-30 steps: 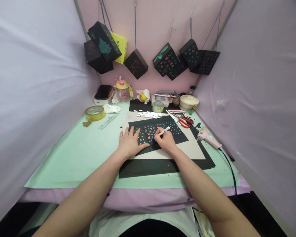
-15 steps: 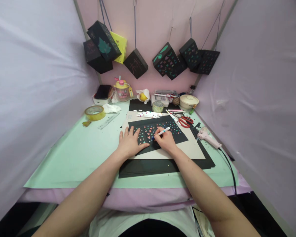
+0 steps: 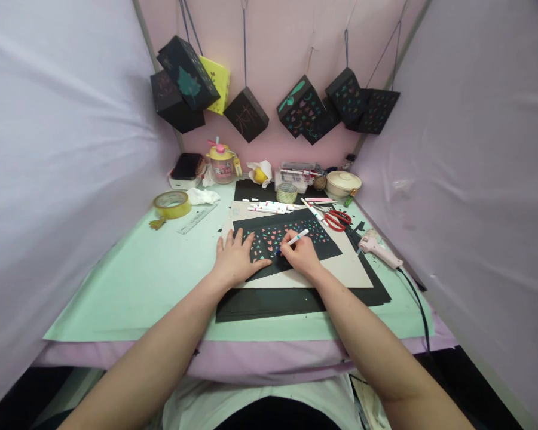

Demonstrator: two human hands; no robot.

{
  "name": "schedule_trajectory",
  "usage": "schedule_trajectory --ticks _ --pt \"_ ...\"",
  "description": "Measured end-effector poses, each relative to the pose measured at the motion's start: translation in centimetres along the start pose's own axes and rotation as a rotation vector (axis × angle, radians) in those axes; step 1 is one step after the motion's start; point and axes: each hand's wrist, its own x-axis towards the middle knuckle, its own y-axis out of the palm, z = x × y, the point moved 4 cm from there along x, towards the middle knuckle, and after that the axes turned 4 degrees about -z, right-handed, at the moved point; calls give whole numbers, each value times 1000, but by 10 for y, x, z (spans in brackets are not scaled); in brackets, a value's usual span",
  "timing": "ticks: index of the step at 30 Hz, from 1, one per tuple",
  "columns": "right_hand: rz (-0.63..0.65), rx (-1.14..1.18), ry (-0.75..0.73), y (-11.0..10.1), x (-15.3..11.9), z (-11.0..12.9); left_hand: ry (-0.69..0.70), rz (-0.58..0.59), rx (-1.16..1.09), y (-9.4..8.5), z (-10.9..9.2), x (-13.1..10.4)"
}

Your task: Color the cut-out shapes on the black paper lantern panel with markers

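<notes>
A black sheet (image 3: pixel 327 248) dotted with small coloured hearts, triangles and stars lies tilted on a pale board (image 3: pixel 354 273). My left hand (image 3: pixel 235 258) rests flat on its left part, fingers spread. My right hand (image 3: pixel 299 252) is closed round a white marker (image 3: pixel 298 237), its tip down at the sheet's lower middle. Several white markers (image 3: pixel 271 207) lie just behind the sheet. Under the board are larger black sheets (image 3: pixel 269 304).
Red-handled scissors (image 3: pixel 338 220) and a pink glue gun (image 3: pixel 381 249) with a black cord lie at the right. Yellow tape (image 3: pixel 173 205) and a clear ruler (image 3: pixel 198 219) are at the left. A lidded cup (image 3: pixel 222 164) and bowl (image 3: pixel 343 183) stand behind. Black boxes (image 3: pixel 246 114) hang above.
</notes>
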Motion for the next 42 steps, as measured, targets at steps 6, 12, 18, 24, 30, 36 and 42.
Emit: schedule_trajectory --ticks 6,12,18,24,30,36,42 --pt "-15 -5 -8 0 0 0 1 -12 -5 0 0 0" --pt "-12 9 -7 0 1 0 1 -2 -9 -1 0 0" --pt "-15 15 -3 -1 1 0 -4 6 -2 -1 0 0" --pt "-10 20 -2 -1 1 1 2 -8 -11 0 1 1" --pt "-12 14 -4 -1 0 2 2 -6 -20 -1 0 0" --pt "6 25 -22 -1 0 3 10 -18 -12 0 1 0" --pt "2 36 -15 -1 -1 2 17 -19 -10 0 0 0"
